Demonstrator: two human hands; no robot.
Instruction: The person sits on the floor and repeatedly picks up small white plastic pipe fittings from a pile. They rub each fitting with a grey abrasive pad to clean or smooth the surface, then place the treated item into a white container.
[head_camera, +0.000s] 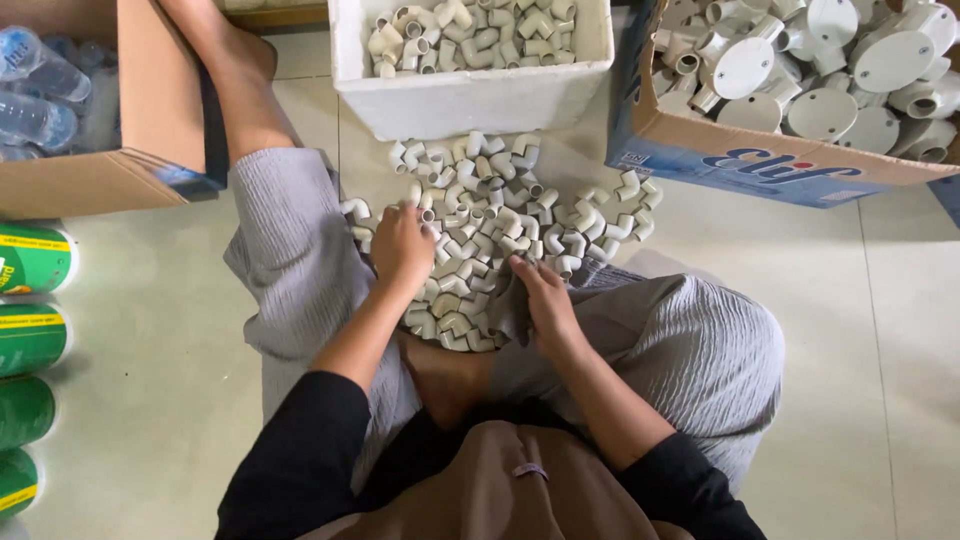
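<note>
Sitting on the pale tiled floor (160, 330) with one leg stretched out and one folded, the person is working both hands into a heap of small elbow fittings (500, 225) lying between the knees, as seen from the head camera, the only view. The left hand (400, 248) is resting palm down on the near left edge of the heap, fingers curled loosely over several pieces; whether it is pinching any single one cannot be told. The right hand (540, 300) is lying at the heap's near right edge, fingers bent and touching the fittings beside the grey trouser fabric (690, 350); its grip is likewise unclear. In my judgement the step in hand is gathering or sorting through the loose elbows, and the next move is calling for a firm pick of one piece out of a shifting pile. The fittings are appearing as smooth, off-white moulded plastic, short right-angle bends with round open sockets. A white foam box (470, 95) beyond the heap is holding more of them. A printed cardboard carton (760, 165) to the right is holding round, lidded junction pieces. Green cans (30, 330) are lining the left edge.
</note>
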